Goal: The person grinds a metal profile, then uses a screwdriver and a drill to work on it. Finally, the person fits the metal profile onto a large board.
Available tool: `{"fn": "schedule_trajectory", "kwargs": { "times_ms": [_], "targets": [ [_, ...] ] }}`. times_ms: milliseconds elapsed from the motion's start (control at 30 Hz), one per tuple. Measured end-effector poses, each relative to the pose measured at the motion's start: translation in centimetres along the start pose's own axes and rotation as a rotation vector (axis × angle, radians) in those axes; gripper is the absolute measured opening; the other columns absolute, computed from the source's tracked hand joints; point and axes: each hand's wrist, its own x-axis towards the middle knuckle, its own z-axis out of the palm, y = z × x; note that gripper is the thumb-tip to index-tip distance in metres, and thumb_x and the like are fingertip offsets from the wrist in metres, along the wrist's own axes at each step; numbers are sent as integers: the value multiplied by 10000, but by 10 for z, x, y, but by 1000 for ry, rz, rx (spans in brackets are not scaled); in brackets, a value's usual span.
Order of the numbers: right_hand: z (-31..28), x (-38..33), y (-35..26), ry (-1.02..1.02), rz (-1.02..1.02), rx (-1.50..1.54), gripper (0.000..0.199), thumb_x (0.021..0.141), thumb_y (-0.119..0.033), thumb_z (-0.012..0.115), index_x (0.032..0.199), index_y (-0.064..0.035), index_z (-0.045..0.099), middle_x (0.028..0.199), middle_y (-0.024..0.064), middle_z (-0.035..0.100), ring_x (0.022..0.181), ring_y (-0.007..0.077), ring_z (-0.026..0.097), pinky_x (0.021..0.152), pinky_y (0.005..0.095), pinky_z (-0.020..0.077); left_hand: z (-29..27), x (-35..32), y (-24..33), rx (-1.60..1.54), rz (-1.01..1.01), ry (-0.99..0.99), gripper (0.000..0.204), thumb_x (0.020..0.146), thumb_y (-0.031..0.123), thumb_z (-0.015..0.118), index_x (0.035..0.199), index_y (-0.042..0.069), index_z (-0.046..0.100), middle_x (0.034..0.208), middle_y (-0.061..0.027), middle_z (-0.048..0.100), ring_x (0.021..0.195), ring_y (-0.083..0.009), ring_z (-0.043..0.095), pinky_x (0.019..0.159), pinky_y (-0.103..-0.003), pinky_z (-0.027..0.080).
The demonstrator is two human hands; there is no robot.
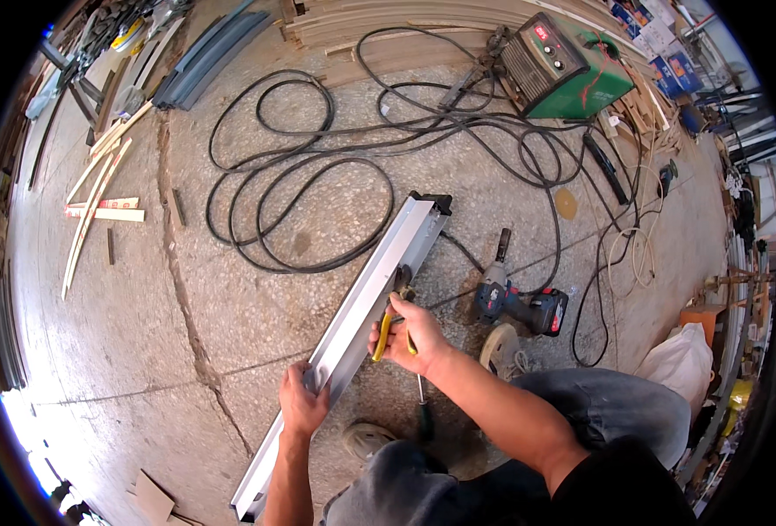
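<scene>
A long silver metal profile (372, 285) with a black end cap (432, 202) slants across the floor in front of me. My left hand (304, 399) is closed around its lower part, fingers over the edge. In my right hand (416, 333) is a pair of pliers (382, 337) with yellow handles. Their dark jaws meet the profile's right side about midway along; what they grip there is too small to tell. Below my right hand a screwdriver (425, 416) with a dark green handle lies on the floor. Right of the profile lies a cordless power drill (515, 298) with a black battery.
Black cables (318, 136) loop over the stone floor ahead. A green welding machine (572, 74) stands at the far right. Thin wooden strips (99, 202) lie at the left, grey metal bars (208, 57) beyond them. A white sack (681, 364) sits beside my right knee.
</scene>
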Motion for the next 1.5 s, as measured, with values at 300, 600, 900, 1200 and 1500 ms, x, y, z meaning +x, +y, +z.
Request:
{"fn": "schedule_trajectory", "kwargs": {
  "times_ms": [300,600,900,1200,1500],
  "targets": [
    [1,2,-23,74,148,-14,303,1100,-408,614,1052,-114,562,837,143,641,727,227,646,685,418,551,-2,8,-5,-35,-22,-20,503,837,166,877,1197,2,566,1113,-242,700,1057,-476,672,920,-511,549],
    [-4,0,-113,40,486,-347,347,1104,-424,591,944,-124,528,916,156,577,692,188,514,619,339,470,-2,9,-9,-71,-26,-2,498,845,168,878,1188,7,556,1122,-246,701,1051,-464,676,911,-502,554],
    [30,6,-6,387,-45,-385,266,1104,-333,601,1064,-95,488,724,79,525,574,231,575,523,407,491,0,4,-8,-82,-52,-15,521,844,191,883,1202,13,549,1122,-262,695,1047,-485,671,907,-514,554],
    [14,10,-105,289,403,-992,264,1087,-310,601,942,-125,480,677,80,483,585,242,565,513,462,499,4,6,0,-53,1,8,476,828,147,865,1177,5,574,1122,-253,694,1037,-473,647,916,-520,528],
    [106,-73,-165,-57,117,-3170,390,985,-300,661,1266,-32,635,1071,250,753,986,434,742,833,552,585,7,-5,-6,-38,-27,37,526,814,182,886,1191,1,567,1068,-225,685,1043,-444,657,921,-507,540]
  ]
}}
